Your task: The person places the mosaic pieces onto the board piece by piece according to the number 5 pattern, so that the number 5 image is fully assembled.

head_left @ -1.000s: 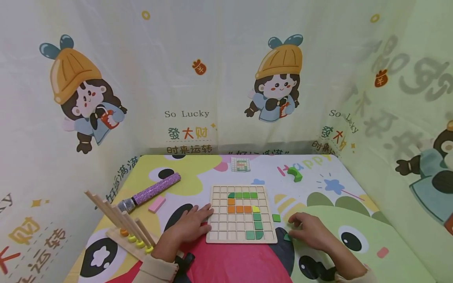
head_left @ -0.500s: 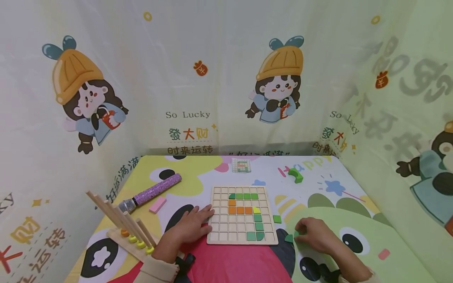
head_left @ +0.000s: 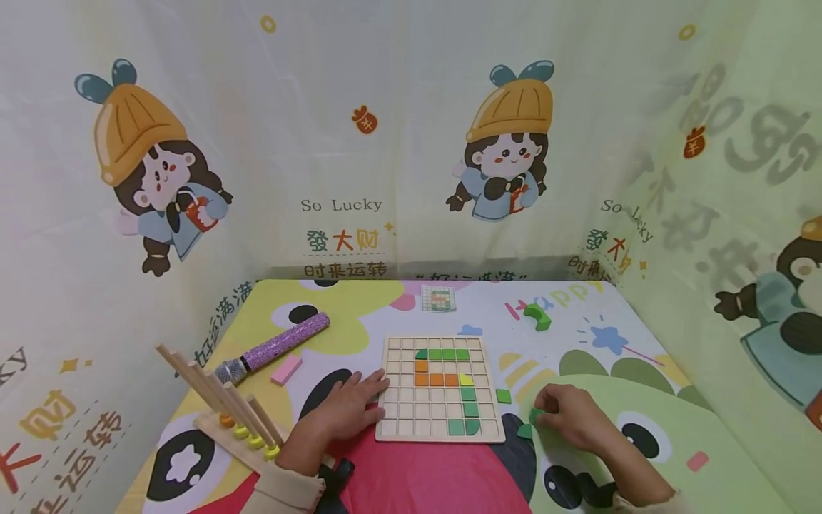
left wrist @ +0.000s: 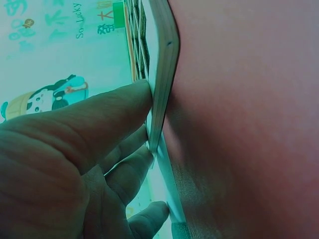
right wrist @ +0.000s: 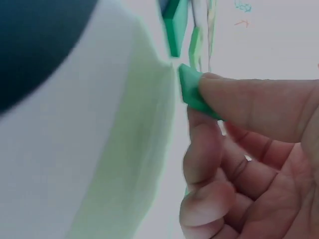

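Note:
My right hand [head_left: 570, 415] pinches a small green tile [right wrist: 192, 89] between thumb and fingers, just above the table right of the board. A second dark green tile [head_left: 524, 431] lies beside those fingertips, and a lighter green square tile [head_left: 504, 396] lies closer to the board. The wooden grid board [head_left: 401, 428] carries green, orange and yellow tiles set in an S-like path. My left hand [head_left: 343, 410] rests at the board's left edge with fingers spread. In the left wrist view its thumb [left wrist: 124, 107] touches the board's edge.
A pattern card [head_left: 439, 298] lies behind the board, with a green arch block [head_left: 536, 317] to its right. To the left are a purple glitter microphone [head_left: 285, 340], a pink block [head_left: 285, 370] and a wooden peg stand [head_left: 221, 442] with rings.
My right hand has shifted slightly right and now holds a green tile that shows at its fingertips. The left hand and board have stayed in place.

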A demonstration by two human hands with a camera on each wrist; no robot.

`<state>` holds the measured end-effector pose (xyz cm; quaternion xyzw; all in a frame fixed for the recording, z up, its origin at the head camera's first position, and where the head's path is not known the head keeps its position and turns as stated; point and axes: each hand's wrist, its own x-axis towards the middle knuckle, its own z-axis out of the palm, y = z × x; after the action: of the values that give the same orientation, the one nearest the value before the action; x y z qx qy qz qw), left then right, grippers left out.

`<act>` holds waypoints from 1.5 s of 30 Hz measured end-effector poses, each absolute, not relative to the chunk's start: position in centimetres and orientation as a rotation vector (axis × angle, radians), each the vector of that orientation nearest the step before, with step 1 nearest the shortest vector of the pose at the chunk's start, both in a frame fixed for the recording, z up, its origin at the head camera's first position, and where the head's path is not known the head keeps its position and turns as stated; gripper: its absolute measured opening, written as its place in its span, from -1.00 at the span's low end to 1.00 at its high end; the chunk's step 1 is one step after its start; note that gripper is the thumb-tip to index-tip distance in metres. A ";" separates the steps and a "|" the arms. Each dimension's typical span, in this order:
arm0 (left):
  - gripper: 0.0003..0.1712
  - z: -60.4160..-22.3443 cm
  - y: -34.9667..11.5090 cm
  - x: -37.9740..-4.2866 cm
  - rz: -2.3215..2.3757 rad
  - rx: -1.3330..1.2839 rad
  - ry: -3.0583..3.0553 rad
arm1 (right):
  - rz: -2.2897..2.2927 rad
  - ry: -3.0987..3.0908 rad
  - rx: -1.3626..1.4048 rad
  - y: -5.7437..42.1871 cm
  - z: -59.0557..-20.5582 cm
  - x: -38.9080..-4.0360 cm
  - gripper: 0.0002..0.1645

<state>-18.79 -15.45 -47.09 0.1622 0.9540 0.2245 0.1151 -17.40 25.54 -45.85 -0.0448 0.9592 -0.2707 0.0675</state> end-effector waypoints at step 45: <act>-0.28 -47.0 -15.4 -18.8 0.666 0.481 2.791 | -0.934 2.761 -0.771 11.7 -46.3 -17.4 -0.86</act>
<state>-18.78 -15.36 -47.02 0.1641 0.9529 0.2273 0.1158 -17.39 11.75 -46.33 -0.2553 0.9140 -0.3090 0.0632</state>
